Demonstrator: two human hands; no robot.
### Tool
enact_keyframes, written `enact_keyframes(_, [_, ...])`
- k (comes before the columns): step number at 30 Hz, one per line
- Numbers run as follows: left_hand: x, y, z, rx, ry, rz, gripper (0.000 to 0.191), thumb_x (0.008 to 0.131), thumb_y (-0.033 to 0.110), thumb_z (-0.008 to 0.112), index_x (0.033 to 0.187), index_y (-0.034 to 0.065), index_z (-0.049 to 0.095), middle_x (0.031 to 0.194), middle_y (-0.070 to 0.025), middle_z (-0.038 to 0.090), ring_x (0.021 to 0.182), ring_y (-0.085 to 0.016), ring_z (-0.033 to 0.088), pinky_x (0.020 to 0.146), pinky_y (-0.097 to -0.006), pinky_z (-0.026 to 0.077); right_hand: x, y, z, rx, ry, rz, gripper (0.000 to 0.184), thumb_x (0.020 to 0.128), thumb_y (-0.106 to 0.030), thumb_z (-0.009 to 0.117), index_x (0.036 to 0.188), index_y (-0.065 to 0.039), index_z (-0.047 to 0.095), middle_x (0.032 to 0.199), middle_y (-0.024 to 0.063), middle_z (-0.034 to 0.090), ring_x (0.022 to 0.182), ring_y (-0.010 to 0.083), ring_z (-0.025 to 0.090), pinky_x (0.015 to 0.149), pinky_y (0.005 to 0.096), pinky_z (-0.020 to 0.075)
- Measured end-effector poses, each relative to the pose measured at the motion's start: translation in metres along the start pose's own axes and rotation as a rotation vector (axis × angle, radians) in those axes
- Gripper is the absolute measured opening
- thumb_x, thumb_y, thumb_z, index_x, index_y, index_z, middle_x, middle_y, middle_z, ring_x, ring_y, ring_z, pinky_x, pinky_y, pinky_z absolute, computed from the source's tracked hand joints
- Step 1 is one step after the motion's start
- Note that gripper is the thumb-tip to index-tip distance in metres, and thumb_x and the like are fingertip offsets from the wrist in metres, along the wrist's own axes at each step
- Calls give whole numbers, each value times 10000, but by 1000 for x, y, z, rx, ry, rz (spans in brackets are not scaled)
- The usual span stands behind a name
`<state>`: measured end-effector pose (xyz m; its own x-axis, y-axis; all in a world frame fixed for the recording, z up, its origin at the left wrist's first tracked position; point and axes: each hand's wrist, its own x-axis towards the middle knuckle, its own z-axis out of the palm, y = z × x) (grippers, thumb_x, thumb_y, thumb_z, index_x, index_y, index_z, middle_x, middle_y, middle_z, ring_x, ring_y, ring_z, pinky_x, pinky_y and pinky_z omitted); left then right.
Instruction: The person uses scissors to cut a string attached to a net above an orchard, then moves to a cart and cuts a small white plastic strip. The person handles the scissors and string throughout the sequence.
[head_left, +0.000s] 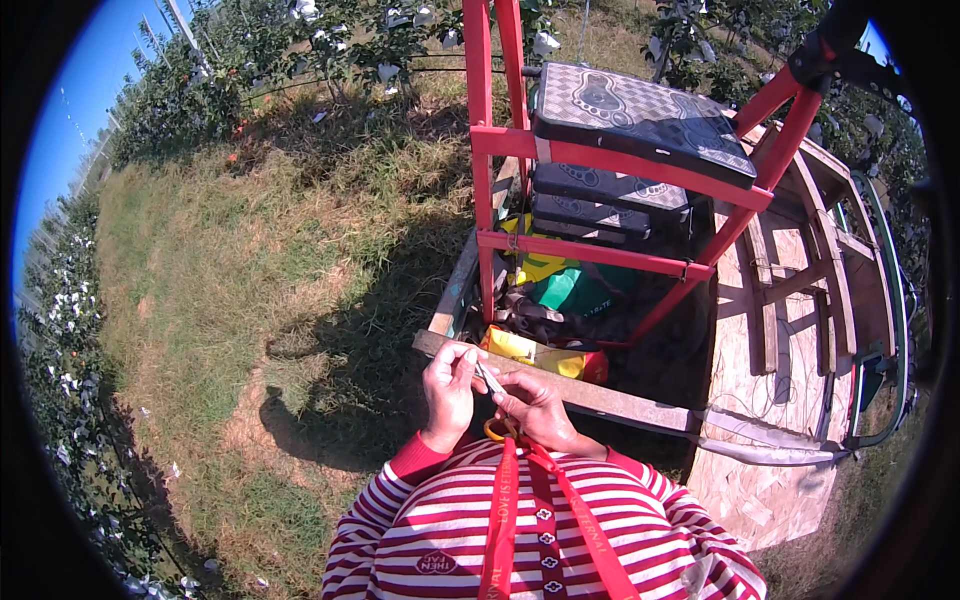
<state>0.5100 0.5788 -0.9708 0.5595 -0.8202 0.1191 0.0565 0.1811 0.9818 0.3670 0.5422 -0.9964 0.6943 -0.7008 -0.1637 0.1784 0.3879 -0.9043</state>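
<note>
My left hand (448, 394) and my right hand (544, 416) meet in front of my chest. Between them is a small pair of scissors (491, 379) with pale metal blades. An orange-yellow handle loop (496, 429) hangs below, by the red printed ribbon (504, 502) around my neck. My right thumb and fingers pinch the scissors low on the blades. The left thumb and fingertips are closed at the blade tips; whether they also hold something small, I cannot tell.
Just beyond my hands runs the wooden rail (630, 397) of a cart. A red step ladder (484, 187) with black footprint-patterned treads (637, 112) stands in it. Yellow-and-red packaging (540, 354) and a green bag (574, 289) lie inside. Grass (202, 262) and bagged fruit trees (360, 45) surround it.
</note>
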Motion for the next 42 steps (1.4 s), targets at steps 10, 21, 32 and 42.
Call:
enact_keyframes(10, [9,1,-14,-379,-234,-138,201,980,242,525,896,60,521,837,-43,566,727,-164,649,570,-216,478,1,-22,-3,461,-139,323,149,977,-199,519,1030,-68,566,759,30,579,551,93,510,475,207,375])
enact_keyframes(21, [17,8,-20,-36,-328,172,210,970,204,545,861,25,561,1013,-74,565,808,-145,642,655,-235,503,0,-25,-3,489,-114,280,32,876,-38,552,895,-52,530,672,55,560,499,123,521,454,232,409])
enact_keyframes(32, [4,13,-21,-9,-272,138,172,963,119,537,836,2,545,878,-40,525,623,-67,551,525,-204,447,-5,-25,-1,422,-135,225,48,858,-3,566,835,-29,533,673,77,597,495,133,569,486,233,483])
enact_keyframes(42, [1,12,-24,-78,-277,38,180,959,152,553,844,13,557,872,-38,548,655,-69,557,565,-203,446,-9,-24,4,337,-106,196,67,881,-12,583,831,-26,541,693,66,599,527,126,584,501,228,482])
